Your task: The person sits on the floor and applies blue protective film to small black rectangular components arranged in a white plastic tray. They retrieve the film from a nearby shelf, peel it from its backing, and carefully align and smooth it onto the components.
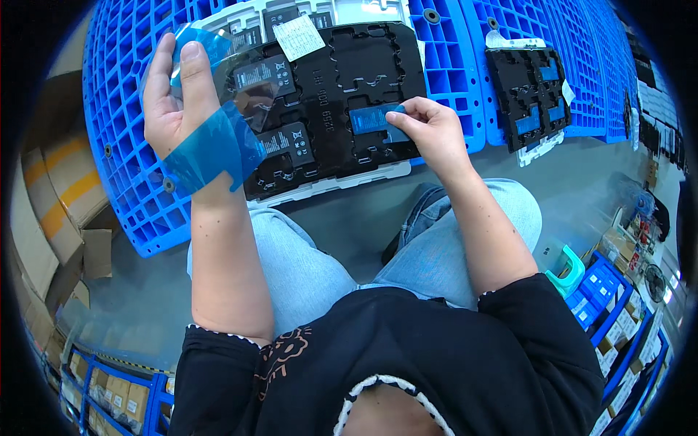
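Observation:
My left hand (178, 94) is raised over the left side of a black moulded tray (342, 65). Its thumb and fingers hold clear bluish film (207, 47), and another blue film (218, 149) wraps across the wrist. At the right of the tray lies a flat battery (367, 120) with a blue face. My right hand (436, 131) pinches at that battery's right end, where a bluish film edge shows. Two dark batteries, an upper one (265, 76) and a lower one (287, 145), lie in the tray's left pockets, the upper partly behind the film.
A paper slip (298, 38) lies at the tray's far edge. White trays show beneath and behind. Everything stands on blue plastic pallets (127, 94). To the right is another black tray (527, 91) with several blue-faced batteries. Cardboard boxes (69, 174) stand left; a green stool (567, 272) stands right.

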A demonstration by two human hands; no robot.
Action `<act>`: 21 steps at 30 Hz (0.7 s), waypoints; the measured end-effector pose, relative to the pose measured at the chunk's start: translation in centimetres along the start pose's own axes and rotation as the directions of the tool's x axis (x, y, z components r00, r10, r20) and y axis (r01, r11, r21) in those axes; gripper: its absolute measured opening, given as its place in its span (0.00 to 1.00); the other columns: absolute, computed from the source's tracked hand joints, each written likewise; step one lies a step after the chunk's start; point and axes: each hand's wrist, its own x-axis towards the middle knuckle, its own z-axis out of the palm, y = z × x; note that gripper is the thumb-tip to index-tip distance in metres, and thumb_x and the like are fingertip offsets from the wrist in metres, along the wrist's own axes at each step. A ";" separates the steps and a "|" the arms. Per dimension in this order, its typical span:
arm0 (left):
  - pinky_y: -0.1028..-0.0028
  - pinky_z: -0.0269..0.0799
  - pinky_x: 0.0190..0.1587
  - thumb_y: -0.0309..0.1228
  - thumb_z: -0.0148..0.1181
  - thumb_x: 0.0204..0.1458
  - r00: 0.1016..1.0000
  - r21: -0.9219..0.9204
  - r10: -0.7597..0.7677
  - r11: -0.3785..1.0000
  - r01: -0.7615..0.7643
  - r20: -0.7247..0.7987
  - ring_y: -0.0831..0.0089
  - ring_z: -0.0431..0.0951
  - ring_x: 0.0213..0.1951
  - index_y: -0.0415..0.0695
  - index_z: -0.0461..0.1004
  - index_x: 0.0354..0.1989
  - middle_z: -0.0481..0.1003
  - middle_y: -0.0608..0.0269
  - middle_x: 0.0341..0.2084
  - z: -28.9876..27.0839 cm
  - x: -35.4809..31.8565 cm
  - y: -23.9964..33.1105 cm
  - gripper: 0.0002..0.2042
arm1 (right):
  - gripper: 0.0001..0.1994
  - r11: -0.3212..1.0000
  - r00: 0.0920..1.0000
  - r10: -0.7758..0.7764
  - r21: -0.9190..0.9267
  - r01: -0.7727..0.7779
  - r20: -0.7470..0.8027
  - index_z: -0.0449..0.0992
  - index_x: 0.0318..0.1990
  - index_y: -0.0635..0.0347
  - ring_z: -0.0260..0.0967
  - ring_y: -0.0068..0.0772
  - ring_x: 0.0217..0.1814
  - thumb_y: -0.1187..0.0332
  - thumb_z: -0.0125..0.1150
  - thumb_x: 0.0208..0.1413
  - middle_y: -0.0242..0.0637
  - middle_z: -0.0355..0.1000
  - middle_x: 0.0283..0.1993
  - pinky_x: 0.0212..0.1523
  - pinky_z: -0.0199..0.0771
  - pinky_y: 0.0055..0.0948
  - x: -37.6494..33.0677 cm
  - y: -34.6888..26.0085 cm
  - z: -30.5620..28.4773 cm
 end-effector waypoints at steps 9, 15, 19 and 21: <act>0.80 0.74 0.37 0.37 0.58 0.53 1.000 0.008 -0.003 1.000 0.003 0.019 0.74 0.76 0.38 0.32 0.64 0.53 0.73 0.50 0.39 0.0 0.0 0.1 0.24 | 0.08 1.000 1.000 -0.007 -0.016 0.007 -0.009 0.77 0.28 0.65 0.56 0.14 0.21 0.69 0.65 0.44 0.26 0.65 0.18 0.22 0.57 0.19 0.2 0.1 0.0; 0.79 0.73 0.39 0.37 0.58 0.53 1.000 0.001 0.004 1.000 -0.004 0.008 0.74 0.76 0.38 0.32 0.64 0.53 0.73 0.51 0.39 0.0 0.1 -0.2 0.24 | 0.08 1.000 1.000 -0.007 -0.028 0.007 -0.011 0.76 0.28 0.66 0.56 0.15 0.20 0.69 0.65 0.44 0.27 0.66 0.18 0.22 0.57 0.20 0.1 0.1 0.1; 0.79 0.72 0.40 0.36 0.58 0.53 0.999 -0.002 -0.036 0.999 0.036 0.027 0.74 0.75 0.39 0.33 0.65 0.53 0.74 0.51 0.39 0.1 -0.2 0.3 0.23 | 0.09 0.999 1.000 -0.001 -0.052 0.000 -0.020 0.76 0.29 0.66 0.58 0.16 0.21 0.69 0.64 0.45 0.29 0.67 0.18 0.23 0.59 0.21 0.0 0.0 0.2; 0.79 0.72 0.40 0.36 0.58 0.53 1.000 0.019 -0.008 1.000 0.008 0.018 0.74 0.75 0.39 0.33 0.65 0.53 0.74 0.52 0.38 0.1 -0.2 0.1 0.23 | 0.09 0.998 1.000 -0.003 -0.070 0.001 -0.024 0.76 0.29 0.66 0.60 0.18 0.21 0.68 0.64 0.45 0.31 0.68 0.19 0.24 0.60 0.22 0.0 0.0 0.3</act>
